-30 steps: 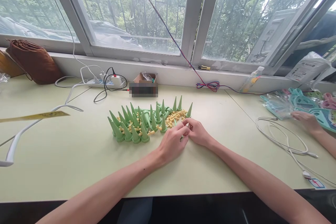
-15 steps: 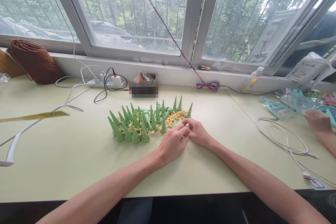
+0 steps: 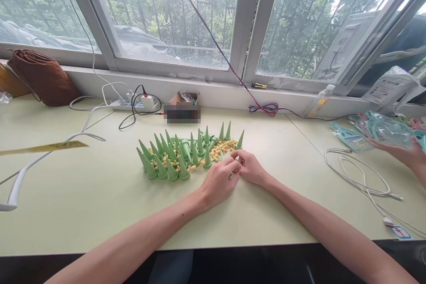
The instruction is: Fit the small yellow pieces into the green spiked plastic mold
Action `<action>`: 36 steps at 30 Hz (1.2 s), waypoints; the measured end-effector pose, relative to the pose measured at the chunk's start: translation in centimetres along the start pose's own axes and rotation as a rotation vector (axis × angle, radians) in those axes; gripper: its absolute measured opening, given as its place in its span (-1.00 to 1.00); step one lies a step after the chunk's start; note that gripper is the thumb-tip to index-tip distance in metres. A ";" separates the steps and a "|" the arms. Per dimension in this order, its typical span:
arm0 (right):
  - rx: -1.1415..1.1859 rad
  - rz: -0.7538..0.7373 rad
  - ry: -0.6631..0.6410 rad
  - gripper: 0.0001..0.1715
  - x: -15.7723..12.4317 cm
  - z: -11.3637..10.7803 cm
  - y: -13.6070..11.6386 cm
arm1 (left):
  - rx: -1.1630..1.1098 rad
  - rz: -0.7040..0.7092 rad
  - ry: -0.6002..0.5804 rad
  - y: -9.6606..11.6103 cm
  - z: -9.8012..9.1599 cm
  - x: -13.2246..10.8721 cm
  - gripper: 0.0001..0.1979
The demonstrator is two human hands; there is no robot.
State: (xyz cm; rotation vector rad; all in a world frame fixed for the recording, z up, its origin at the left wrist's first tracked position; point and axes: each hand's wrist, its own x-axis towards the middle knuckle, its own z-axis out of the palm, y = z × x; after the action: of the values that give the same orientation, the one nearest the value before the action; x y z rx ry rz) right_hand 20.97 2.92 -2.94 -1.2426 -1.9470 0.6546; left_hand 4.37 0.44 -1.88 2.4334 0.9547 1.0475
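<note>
My left hand and my right hand meet just in front of a pile of small yellow pieces. Fingers of both hands are closed around a green piece, mostly hidden, whose thin tip shows above my left hand. To the left of my hands stand several green cones, most upright with points up. More green cones lie or lean among them, with yellow pieces scattered between.
Behind the cones are an open cardboard box and a power strip. White cables lie at the right. Another person's hand touches plastic-wrapped items. A brown bag sits at the back left.
My hands stay in nearly the same place. At the far right, the other person's hand has opened and moved left under the plastic-wrapped items, which have shifted.
</note>
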 end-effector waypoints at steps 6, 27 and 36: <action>0.015 0.009 -0.008 -0.79 0.0 0.0 0.0 | 0.003 0.010 -0.012 -0.1 0.1 0.0 -0.86; 0.068 0.010 -0.029 -0.83 -0.2 0.0 0.1 | 0.009 0.037 -0.046 0.0 0.2 0.0 -0.86; 0.012 0.004 0.042 -0.86 -0.1 -0.1 -0.1 | -0.005 0.017 0.011 0.2 0.1 -0.1 -0.86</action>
State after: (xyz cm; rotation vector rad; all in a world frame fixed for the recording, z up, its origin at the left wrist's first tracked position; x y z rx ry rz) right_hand 21.07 2.80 -2.85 -1.2438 -1.9039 0.6362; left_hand 4.45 0.20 -1.87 2.4384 0.9356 1.0686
